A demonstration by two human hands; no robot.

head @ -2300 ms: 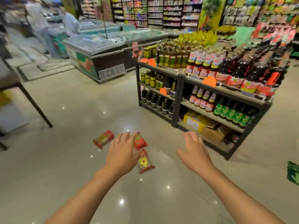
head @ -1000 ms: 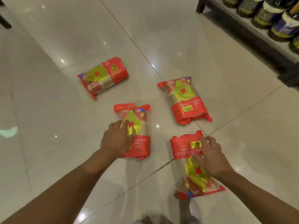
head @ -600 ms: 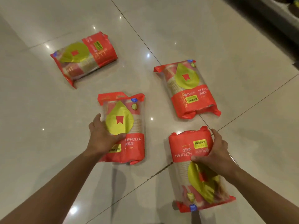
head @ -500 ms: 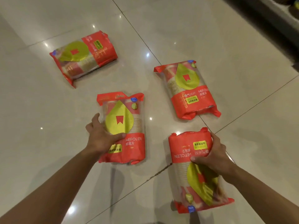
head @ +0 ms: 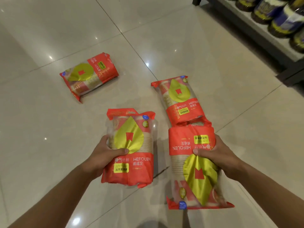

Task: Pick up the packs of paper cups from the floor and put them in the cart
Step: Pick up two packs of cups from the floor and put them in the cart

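Note:
Several red and gold packs of paper cups are in view. My left hand [head: 105,153] grips one pack [head: 131,150] around its middle and holds it off the floor. My right hand [head: 218,155] grips a second pack [head: 194,168], turned upside down, also lifted. Two more packs lie on the tiled floor: one [head: 89,75] at the upper left, on its side, and one [head: 180,101] just beyond the pack in my right hand. The cart is out of view.
A dark shelf unit [head: 256,35] with rows of bottles [head: 283,18] runs along the upper right, its foot close to the packs. Glossy beige floor tiles [head: 49,137] spread to the left and ahead.
Both hands closed around a pack each and raised them from the floor toward the camera. The other two packs have not moved.

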